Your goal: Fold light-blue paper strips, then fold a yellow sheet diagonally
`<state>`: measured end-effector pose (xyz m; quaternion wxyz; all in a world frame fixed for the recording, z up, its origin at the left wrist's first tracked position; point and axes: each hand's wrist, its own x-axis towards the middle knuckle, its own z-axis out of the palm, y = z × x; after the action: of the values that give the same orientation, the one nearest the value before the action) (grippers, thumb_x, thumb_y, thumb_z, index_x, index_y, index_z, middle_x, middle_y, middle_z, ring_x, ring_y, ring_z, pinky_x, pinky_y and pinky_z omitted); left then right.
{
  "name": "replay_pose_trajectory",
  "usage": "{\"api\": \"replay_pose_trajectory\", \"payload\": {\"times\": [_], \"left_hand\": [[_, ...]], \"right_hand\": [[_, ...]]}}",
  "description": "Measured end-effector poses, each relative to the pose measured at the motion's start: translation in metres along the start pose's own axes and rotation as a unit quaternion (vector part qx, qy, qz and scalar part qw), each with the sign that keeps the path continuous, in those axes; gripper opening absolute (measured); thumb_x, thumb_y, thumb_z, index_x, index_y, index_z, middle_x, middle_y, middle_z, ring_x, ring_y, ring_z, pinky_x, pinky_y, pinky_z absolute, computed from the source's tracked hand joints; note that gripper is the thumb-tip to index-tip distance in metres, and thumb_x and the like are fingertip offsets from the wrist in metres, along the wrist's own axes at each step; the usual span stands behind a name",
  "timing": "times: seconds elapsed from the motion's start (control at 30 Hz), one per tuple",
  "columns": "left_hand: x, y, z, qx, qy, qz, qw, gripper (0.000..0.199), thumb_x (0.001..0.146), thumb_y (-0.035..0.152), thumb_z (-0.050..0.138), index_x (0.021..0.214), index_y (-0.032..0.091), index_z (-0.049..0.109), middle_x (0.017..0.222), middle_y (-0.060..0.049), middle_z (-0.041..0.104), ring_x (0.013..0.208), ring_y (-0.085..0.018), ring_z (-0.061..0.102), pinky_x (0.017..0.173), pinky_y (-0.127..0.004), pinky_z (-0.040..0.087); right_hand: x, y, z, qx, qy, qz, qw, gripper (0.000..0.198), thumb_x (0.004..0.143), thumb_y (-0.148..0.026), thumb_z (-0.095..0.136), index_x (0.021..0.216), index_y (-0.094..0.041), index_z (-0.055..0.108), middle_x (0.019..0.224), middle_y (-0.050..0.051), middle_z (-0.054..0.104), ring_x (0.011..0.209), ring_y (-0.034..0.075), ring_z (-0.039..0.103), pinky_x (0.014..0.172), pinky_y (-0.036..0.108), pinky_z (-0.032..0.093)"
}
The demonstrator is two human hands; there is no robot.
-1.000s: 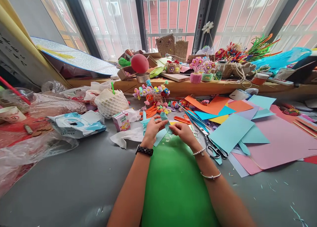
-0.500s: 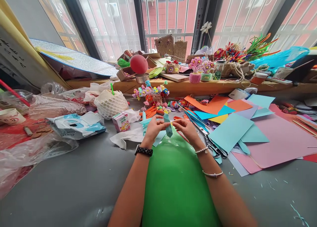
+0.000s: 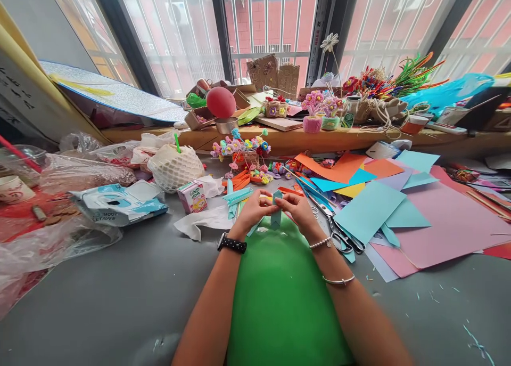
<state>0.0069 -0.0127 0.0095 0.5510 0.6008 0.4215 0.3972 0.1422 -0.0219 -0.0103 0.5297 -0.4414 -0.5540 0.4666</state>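
My left hand (image 3: 252, 211) and my right hand (image 3: 297, 210) meet over the far end of a green paper sheet (image 3: 281, 297) on the grey table (image 3: 120, 291). Between their fingertips they pinch a small folded teal paper piece (image 3: 276, 210) that hangs down. Both hands grip it, fingers curled. A black watch band sits on my left wrist, bead and metal bracelets on my right. Scissors (image 3: 337, 233) lie just right of my right hand.
Coloured paper sheets (image 3: 399, 211) spread at the right. A small drink carton (image 3: 191, 196), a wet-tissue pack (image 3: 120, 203) and a net-wrapped fruit (image 3: 175, 166) sit left. Plastic bags (image 3: 59, 243) fill the far left. Craft flowers (image 3: 243, 147) and a red balloon (image 3: 220, 102) crowd the wooden sill.
The teal piece has been turned and drawn in between both hands; it now hangs straight down from the fingertips. The view shifted slightly left.
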Motion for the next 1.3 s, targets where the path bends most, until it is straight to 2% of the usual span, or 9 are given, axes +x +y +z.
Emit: {"api": "replay_pose_trajectory", "payload": {"times": [0.2,0.37,0.5,0.67,0.77,0.87,1.03,1.2,1.3], "left_hand": [[-0.001,0.002,0.0,-0.005,-0.009,0.003,1.0,0.045,0.051,0.031,0.07,0.081,0.016,0.041,0.053,0.008,0.049,0.051,-0.008,0.048,0.052,-0.02,0.036],[-0.002,-0.001,-0.002,-0.007,-0.016,0.004,1.0,0.043,0.052,0.029,0.07,0.082,0.017,0.042,0.053,0.008,0.048,0.052,-0.008,0.048,0.052,-0.02,0.036],[-0.002,-0.003,-0.002,-0.015,-0.021,0.004,1.0,0.042,0.051,0.028,0.07,0.082,0.017,0.043,0.052,0.008,0.046,0.051,-0.007,0.047,0.051,-0.019,0.035],[-0.002,-0.002,-0.001,-0.031,-0.021,-0.01,0.999,0.043,0.05,0.028,0.07,0.081,0.017,0.042,0.053,0.008,0.047,0.051,-0.007,0.047,0.051,-0.019,0.036],[-0.001,-0.002,-0.001,-0.034,-0.021,-0.016,0.999,0.042,0.052,0.029,0.069,0.081,0.016,0.043,0.054,0.006,0.049,0.053,-0.008,0.048,0.051,-0.019,0.035],[-0.001,-0.004,-0.001,-0.029,-0.019,-0.013,0.999,0.041,0.053,0.03,0.069,0.082,0.016,0.043,0.054,0.006,0.048,0.053,-0.008,0.049,0.05,-0.019,0.035],[-0.003,-0.006,-0.003,-0.001,-0.046,-0.008,0.999,0.041,0.055,0.03,0.067,0.086,0.017,0.043,0.063,0.004,0.051,0.057,-0.009,0.052,0.051,-0.019,0.037],[-0.003,-0.005,-0.001,0.005,-0.038,-0.007,0.999,0.037,0.059,0.031,0.065,0.088,0.016,0.046,0.061,0.004,0.052,0.053,-0.008,0.052,0.048,-0.018,0.036],[-0.003,-0.003,0.001,-0.013,-0.072,-0.025,0.997,0.034,0.062,0.034,0.062,0.087,0.014,0.05,0.064,-0.001,0.058,0.052,-0.01,0.054,0.05,-0.021,0.04]], "right_hand": [[0.0,0.002,0.002,0.044,0.0,0.012,0.999,0.031,0.06,-0.043,0.059,0.054,-0.016,0.046,0.053,-0.004,0.044,0.051,0.008,0.041,0.053,0.023,0.036],[0.0,0.002,0.0,0.026,-0.022,0.013,0.999,0.032,0.065,-0.047,0.054,0.059,-0.016,0.052,0.059,-0.001,0.051,0.056,0.01,0.047,0.057,0.024,0.041],[-0.001,-0.002,-0.001,-0.086,0.0,-0.041,0.995,0.036,0.071,-0.048,0.046,0.059,-0.015,0.054,0.058,0.0,0.052,0.056,0.012,0.047,0.054,0.024,0.038],[-0.004,-0.006,0.003,-0.232,0.08,-0.131,0.961,0.033,0.077,-0.042,0.04,0.057,-0.017,0.05,0.056,0.001,0.049,0.053,0.012,0.042,0.052,0.024,0.032],[-0.004,-0.005,0.004,-0.274,0.094,-0.148,0.946,0.034,0.078,-0.041,0.037,0.058,-0.018,0.05,0.057,0.001,0.049,0.055,0.012,0.042,0.052,0.025,0.031],[-0.002,-0.005,0.0,-0.242,0.074,-0.124,0.959,0.033,0.074,-0.045,0.043,0.058,-0.017,0.05,0.057,0.001,0.05,0.055,0.012,0.043,0.052,0.024,0.031],[0.0,-0.006,-0.008,-0.163,-0.033,-0.061,0.984,0.034,0.063,-0.048,0.055,0.052,-0.017,0.047,0.052,-0.003,0.045,0.051,0.01,0.039,0.048,0.022,0.029],[-0.001,-0.005,-0.006,-0.096,0.012,-0.016,0.995,0.031,0.061,-0.044,0.058,0.051,-0.017,0.046,0.047,-0.005,0.039,0.045,0.007,0.033,0.044,0.021,0.026],[-0.001,-0.005,-0.004,-0.048,0.034,-0.009,0.998,0.029,0.061,-0.043,0.058,0.054,-0.017,0.048,0.049,-0.005,0.039,0.045,0.007,0.033,0.044,0.022,0.028]]}}
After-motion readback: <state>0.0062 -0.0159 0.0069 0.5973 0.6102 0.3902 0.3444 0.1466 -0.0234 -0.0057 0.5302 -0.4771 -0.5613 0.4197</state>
